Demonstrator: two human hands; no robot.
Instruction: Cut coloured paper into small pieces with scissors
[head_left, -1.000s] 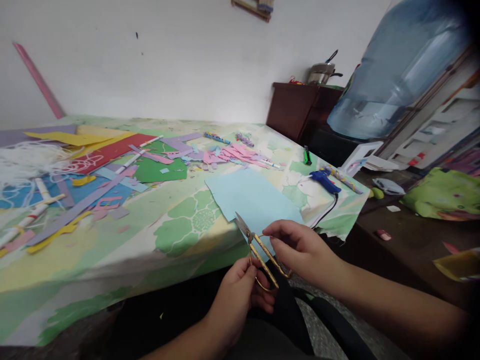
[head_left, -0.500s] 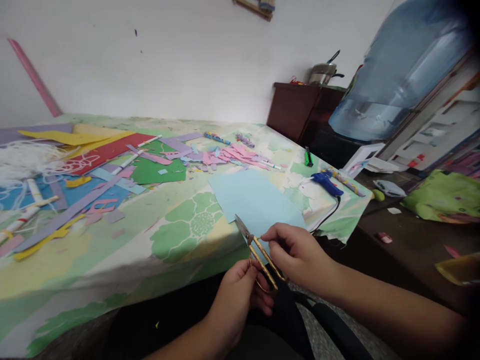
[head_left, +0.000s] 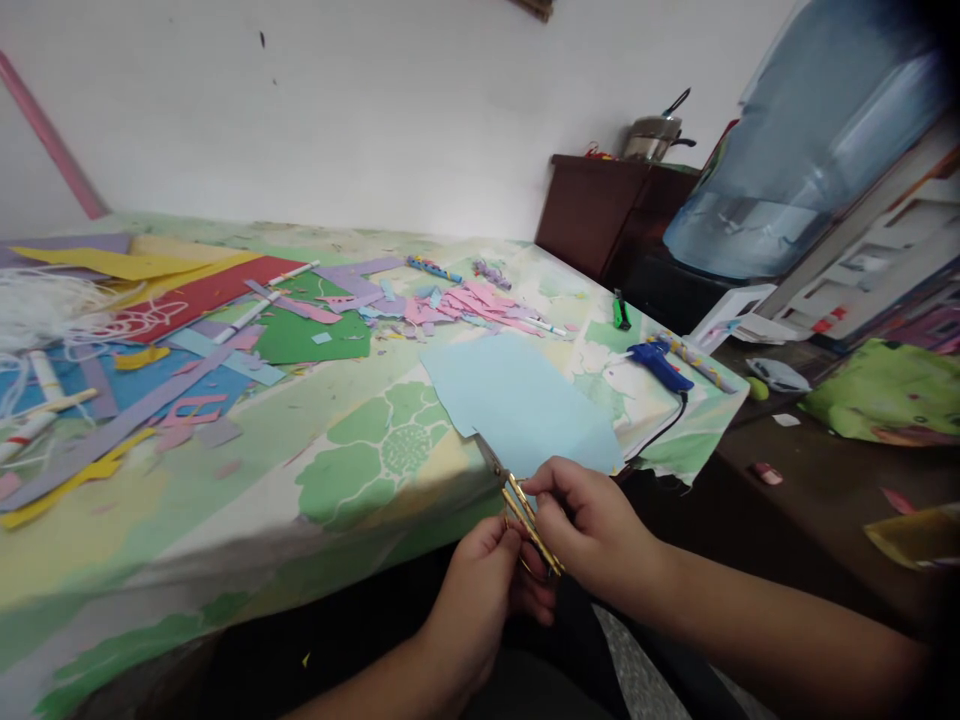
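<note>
Gold-handled scissors [head_left: 534, 525] are held at the table's front edge, blades pointing away from me over the near edge of a light blue sheet of paper [head_left: 521, 395]. My left hand [head_left: 480, 580] is closed around the lower handle loop. On the other side, my right hand [head_left: 589, 515] has its fingers curled on the upper handle. The handles lie close together. Part of the sheet is hidden behind the scissors and my right hand.
Paper scraps [head_left: 480, 305] and a green sheet [head_left: 322, 335] lie behind the blue paper. White string [head_left: 52, 305] is heaped at the left. A blue glue gun [head_left: 660, 367] and a green cutter [head_left: 621, 310] lie at the right, near a large water bottle [head_left: 757, 220].
The scissor handles have come closer together and the blades look more closed. Both hands keep their hold on the handles. The view has shifted slightly.
</note>
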